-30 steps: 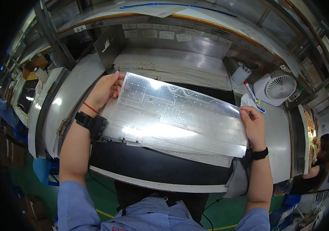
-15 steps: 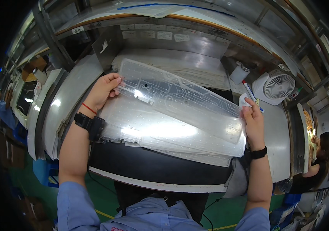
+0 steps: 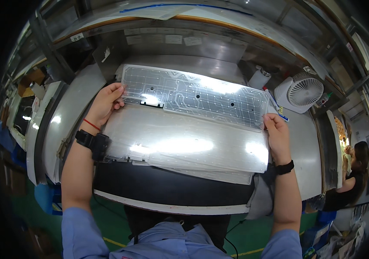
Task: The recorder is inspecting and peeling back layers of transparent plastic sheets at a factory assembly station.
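Between my two hands I hold up a clear plastic sheet [image 3: 180,96] printed with silvery circuit lines, dots and a few dark round holes. My left hand [image 3: 106,103] pinches its left end between thumb and fingers. At the right end, my right hand [image 3: 276,133] grips the lower corner. Below the raised sheet lies a stack of similar translucent sheets [image 3: 219,149], bright with glare. The stack's edges are slightly fanned out, and it rests on a black mat [image 3: 150,179].
A white fan [image 3: 299,93] stands at the back right beside a bottle [image 3: 259,78] and a marker [image 3: 275,103]. Piled sheets [image 3: 74,112] lie on the left. A shelf [image 3: 193,19] spans overhead. Another person [image 3: 353,181] sits at far right.
The held sheet has turned from slanting down to the right to lying nearly level, its right end raised. White material by my right hand is no longer visible. The view has shifted slightly.
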The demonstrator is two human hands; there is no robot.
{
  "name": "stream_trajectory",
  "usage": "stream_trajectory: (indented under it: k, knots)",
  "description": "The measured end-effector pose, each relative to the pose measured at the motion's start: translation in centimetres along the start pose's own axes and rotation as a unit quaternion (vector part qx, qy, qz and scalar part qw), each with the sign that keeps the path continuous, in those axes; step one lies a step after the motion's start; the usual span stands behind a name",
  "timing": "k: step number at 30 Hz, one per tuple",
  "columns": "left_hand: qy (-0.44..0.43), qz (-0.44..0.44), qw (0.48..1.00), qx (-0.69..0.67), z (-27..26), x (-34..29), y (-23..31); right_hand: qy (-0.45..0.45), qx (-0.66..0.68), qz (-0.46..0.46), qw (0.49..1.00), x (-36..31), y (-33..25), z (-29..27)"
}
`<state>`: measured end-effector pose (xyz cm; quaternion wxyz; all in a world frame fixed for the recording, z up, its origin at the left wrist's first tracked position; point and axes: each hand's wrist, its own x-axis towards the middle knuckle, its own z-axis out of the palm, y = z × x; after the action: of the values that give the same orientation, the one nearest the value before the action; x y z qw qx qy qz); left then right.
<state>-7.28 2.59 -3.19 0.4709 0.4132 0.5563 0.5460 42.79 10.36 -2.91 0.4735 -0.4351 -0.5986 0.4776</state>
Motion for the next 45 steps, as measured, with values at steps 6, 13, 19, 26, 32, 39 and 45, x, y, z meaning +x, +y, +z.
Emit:
stream_trajectory:
  k: [6, 13, 19, 26, 32, 39, 45]
  knots:
    - [0.004, 0.0, 1.0, -0.002, 0.2, 0.0, 0.2, 0.0, -0.003, 0.007, 1.0, -0.3, -0.5, 0.2]
    - [0.006, -0.004, 1.0, -0.003, 0.3, -0.1, 0.3, -0.006, 0.01, 0.0, 1.0, -0.2, -0.1, 0.1]
    - [0.001, 0.021, 1.0, -0.022, -0.5, 0.4, -0.5, -0.005, 0.001, 0.0, 1.0, -0.1, -0.1, -0.2]
    - [0.065, 0.036, 0.988, -0.135, -0.3, 0.4, -0.4, -0.082, -0.037, 0.068, 0.994, -0.6, -1.5, -0.2]
    - [0.033, 0.033, 0.989, -0.141, -0.4, 0.2, 0.1, -0.181, -0.22, 0.011, 0.958, -1.2, -2.8, -0.4]
    - [0.028, 0.021, 0.993, -0.114, -0.7, 0.2, 0.0, -0.127, -0.178, -0.02, 0.976, -0.7, -1.2, 0.0]
    - [-0.004, 0.003, 0.996, -0.088, 0.7, -0.8, 1.3, -0.066, -0.144, -0.066, 0.985, -0.6, -0.9, 0.2]
